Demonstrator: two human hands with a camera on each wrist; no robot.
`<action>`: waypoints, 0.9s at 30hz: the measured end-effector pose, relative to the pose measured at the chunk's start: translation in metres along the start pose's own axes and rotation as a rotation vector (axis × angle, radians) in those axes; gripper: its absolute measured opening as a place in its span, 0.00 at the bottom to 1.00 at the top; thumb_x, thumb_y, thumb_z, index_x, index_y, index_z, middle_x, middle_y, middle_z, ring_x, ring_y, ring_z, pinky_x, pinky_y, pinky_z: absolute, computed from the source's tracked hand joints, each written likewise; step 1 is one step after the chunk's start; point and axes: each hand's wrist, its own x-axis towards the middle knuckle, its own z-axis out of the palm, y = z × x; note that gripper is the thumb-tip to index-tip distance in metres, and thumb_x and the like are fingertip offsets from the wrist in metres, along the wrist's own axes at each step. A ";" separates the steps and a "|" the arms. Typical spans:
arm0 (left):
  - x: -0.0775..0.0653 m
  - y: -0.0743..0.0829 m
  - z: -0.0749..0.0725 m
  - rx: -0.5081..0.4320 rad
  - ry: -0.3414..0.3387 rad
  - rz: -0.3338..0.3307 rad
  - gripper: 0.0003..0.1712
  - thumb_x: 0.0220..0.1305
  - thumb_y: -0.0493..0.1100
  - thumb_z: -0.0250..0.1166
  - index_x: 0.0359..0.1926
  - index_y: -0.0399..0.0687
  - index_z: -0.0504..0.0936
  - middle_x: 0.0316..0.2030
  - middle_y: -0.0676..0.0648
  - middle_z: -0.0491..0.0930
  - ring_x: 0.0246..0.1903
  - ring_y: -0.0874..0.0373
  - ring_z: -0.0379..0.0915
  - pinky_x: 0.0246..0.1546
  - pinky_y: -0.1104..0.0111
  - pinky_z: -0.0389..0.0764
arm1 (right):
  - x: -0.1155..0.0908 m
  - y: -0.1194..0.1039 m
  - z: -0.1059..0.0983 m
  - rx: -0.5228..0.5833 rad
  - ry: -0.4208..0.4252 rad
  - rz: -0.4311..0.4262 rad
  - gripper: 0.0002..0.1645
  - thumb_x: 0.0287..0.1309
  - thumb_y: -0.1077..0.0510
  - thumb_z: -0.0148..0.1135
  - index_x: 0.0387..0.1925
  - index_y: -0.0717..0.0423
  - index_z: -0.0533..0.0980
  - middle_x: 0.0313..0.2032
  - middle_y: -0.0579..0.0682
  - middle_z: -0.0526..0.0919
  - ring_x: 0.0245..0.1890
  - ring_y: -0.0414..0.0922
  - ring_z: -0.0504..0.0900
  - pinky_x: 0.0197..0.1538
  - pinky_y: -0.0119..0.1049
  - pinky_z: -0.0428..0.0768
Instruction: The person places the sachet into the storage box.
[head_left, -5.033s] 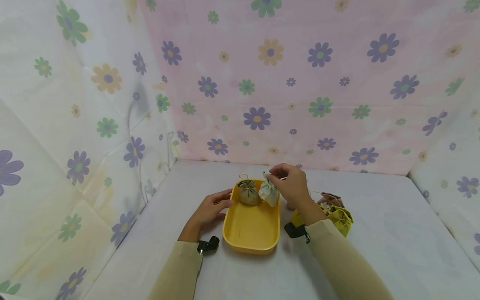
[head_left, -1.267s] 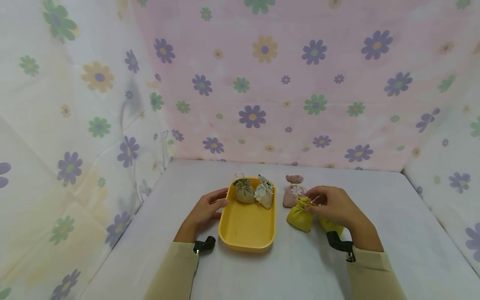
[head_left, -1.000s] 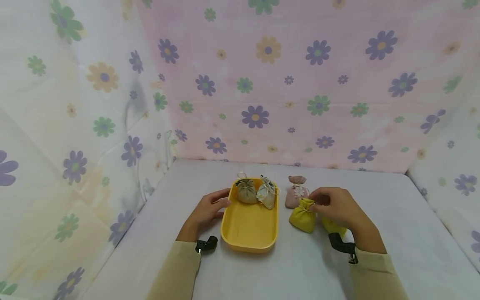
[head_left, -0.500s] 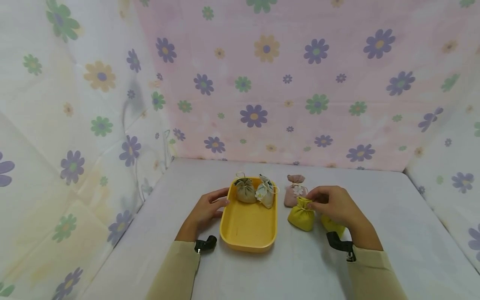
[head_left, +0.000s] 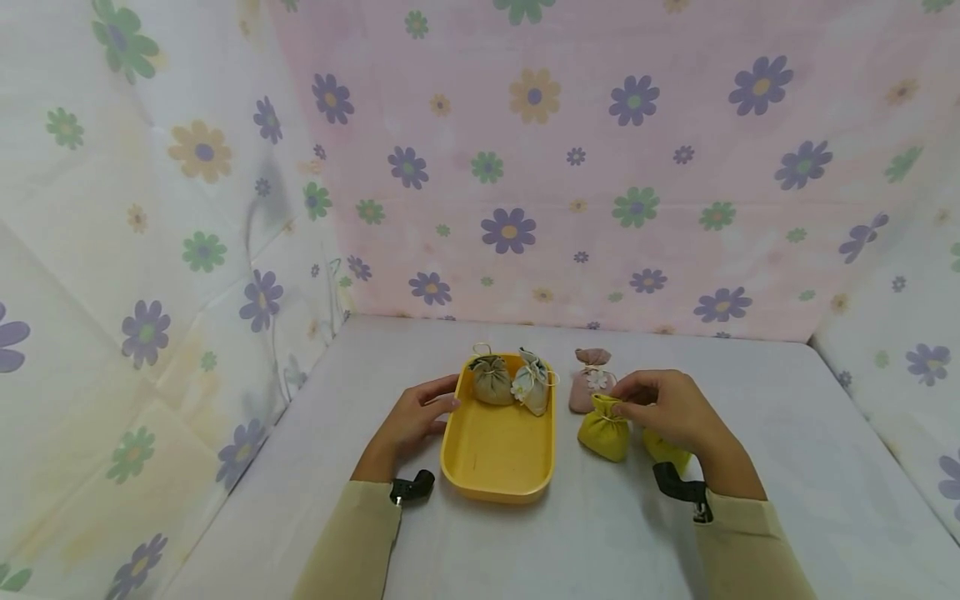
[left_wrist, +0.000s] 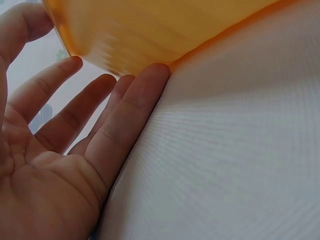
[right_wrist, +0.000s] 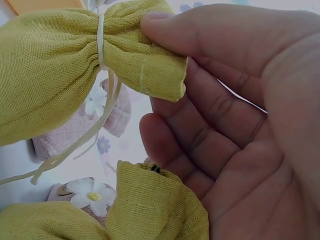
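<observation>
My right hand [head_left: 671, 410] pinches the gathered neck of a yellow drawstring pouch [head_left: 604, 435] between thumb and fingers. Its pale cord hangs loose in the right wrist view. Beneath that hand lies a second yellow pouch [head_left: 666, 452], partly covered. My left hand [head_left: 412, 417] rests against the left side of a yellow tray [head_left: 498, 492], its fingers [left_wrist: 127, 110] extended and touching the outer wall. Inside the tray's far end sit an olive-brown pouch [head_left: 492, 381] and a whitish pouch [head_left: 532, 383] with a flower, side by side.
A pink pouch [head_left: 589, 385] with a white flower stands behind the held one. Another flowered pouch [right_wrist: 92, 195] shows low in the right wrist view, mostly hidden. The white table [head_left: 585, 542] meets flower-printed cloth walls [head_left: 555, 200] at the back and sides.
Five seconds ago my right hand held the whitish pouch at the tray; that pouch now lies inside. The hand has moved right to the yellow pouch. The left hand stays at the tray.
</observation>
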 end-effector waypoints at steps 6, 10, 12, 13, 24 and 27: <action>0.000 -0.001 0.000 -0.007 0.012 -0.005 0.28 0.70 0.49 0.69 0.69 0.67 0.77 0.71 0.55 0.73 0.66 0.51 0.76 0.51 0.59 0.88 | -0.001 -0.002 0.001 0.011 0.017 -0.011 0.07 0.62 0.56 0.71 0.42 0.45 0.86 0.39 0.44 0.88 0.40 0.44 0.84 0.42 0.37 0.85; -0.001 -0.001 0.000 0.001 0.007 0.007 0.28 0.71 0.49 0.68 0.70 0.66 0.76 0.71 0.54 0.73 0.66 0.51 0.76 0.52 0.59 0.88 | -0.001 -0.003 0.003 0.025 0.045 -0.047 0.08 0.62 0.56 0.72 0.43 0.45 0.86 0.38 0.43 0.88 0.38 0.44 0.84 0.39 0.36 0.85; -0.001 -0.001 0.000 0.006 0.007 0.011 0.28 0.71 0.49 0.68 0.70 0.66 0.76 0.71 0.54 0.73 0.66 0.50 0.76 0.52 0.58 0.88 | -0.001 -0.004 0.003 0.030 0.063 -0.068 0.09 0.61 0.56 0.72 0.44 0.45 0.86 0.37 0.43 0.88 0.38 0.44 0.84 0.38 0.34 0.85; -0.001 -0.001 0.000 0.008 0.008 0.012 0.28 0.71 0.49 0.68 0.70 0.66 0.76 0.71 0.54 0.73 0.66 0.50 0.76 0.51 0.58 0.88 | -0.001 -0.004 0.003 0.032 0.072 -0.080 0.10 0.61 0.56 0.73 0.45 0.45 0.86 0.37 0.43 0.88 0.38 0.44 0.84 0.38 0.34 0.85; -0.001 0.001 0.002 -0.029 0.000 0.015 0.28 0.70 0.47 0.69 0.69 0.65 0.78 0.70 0.55 0.74 0.66 0.51 0.76 0.52 0.58 0.88 | 0.000 -0.008 0.007 0.078 0.152 -0.160 0.14 0.60 0.56 0.75 0.47 0.50 0.85 0.37 0.43 0.87 0.36 0.42 0.85 0.39 0.33 0.87; -0.002 0.002 0.002 -0.027 0.003 0.018 0.28 0.70 0.47 0.69 0.69 0.65 0.78 0.70 0.55 0.74 0.65 0.51 0.76 0.52 0.58 0.88 | 0.000 -0.009 0.008 0.103 0.173 -0.184 0.15 0.60 0.55 0.76 0.47 0.52 0.85 0.36 0.44 0.88 0.35 0.41 0.86 0.39 0.36 0.87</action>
